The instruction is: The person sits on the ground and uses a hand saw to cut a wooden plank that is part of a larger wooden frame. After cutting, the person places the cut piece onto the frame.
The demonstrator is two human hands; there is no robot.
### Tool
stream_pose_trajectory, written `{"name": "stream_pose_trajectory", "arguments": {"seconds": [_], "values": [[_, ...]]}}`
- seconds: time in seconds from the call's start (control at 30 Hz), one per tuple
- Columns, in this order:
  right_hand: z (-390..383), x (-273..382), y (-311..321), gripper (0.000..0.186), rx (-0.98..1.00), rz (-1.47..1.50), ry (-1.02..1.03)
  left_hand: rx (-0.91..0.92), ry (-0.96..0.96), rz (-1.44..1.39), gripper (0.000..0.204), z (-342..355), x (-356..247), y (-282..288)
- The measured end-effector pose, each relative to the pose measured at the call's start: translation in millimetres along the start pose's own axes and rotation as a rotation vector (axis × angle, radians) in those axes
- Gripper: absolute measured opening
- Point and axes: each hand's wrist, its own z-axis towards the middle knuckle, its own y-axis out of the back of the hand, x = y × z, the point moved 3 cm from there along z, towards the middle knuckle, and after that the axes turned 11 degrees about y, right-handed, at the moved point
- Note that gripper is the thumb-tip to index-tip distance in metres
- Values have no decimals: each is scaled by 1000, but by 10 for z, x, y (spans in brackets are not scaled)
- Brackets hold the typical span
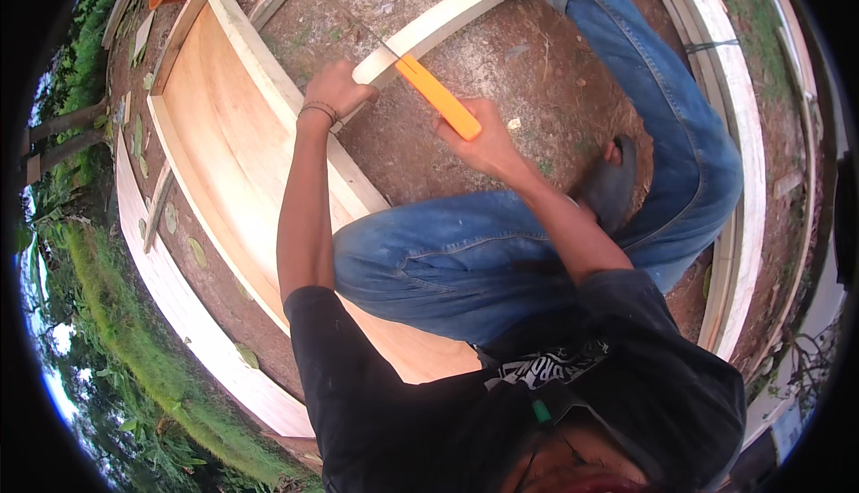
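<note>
One right hand clasps one saw; one left hand at one beam, grip unclear

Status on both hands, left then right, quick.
Left hand: at the near end of the pale wooden beam; whether its fingers are closed cannot be told.
Right hand: closed, holding the orange-handled saw.

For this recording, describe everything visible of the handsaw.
The handsaw has a straight orange handle, plastic by its look, and a thin, dark, metallic-looking blade; its teeth are indistinct. The right hand holds the handle's near end. The saw slants forward and leftward, its blade crossing a pale wooden beam near the left end, apparently touching it.
</note>
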Motion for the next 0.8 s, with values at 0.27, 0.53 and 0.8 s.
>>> {"name": "stream_pose_trajectory", "arguments": {"seconds": [0.27,0.53,0.8], "values": [[-1331,547,693,13,210,-153,70,-4,60,9,48,-238,88,41],[-460,171,106,22,-1,3,23,1,42,28,47,-45,97,37],[-517,127,229,16,100,-85,57,-21,55,27,48,-221,12,-132]]}}
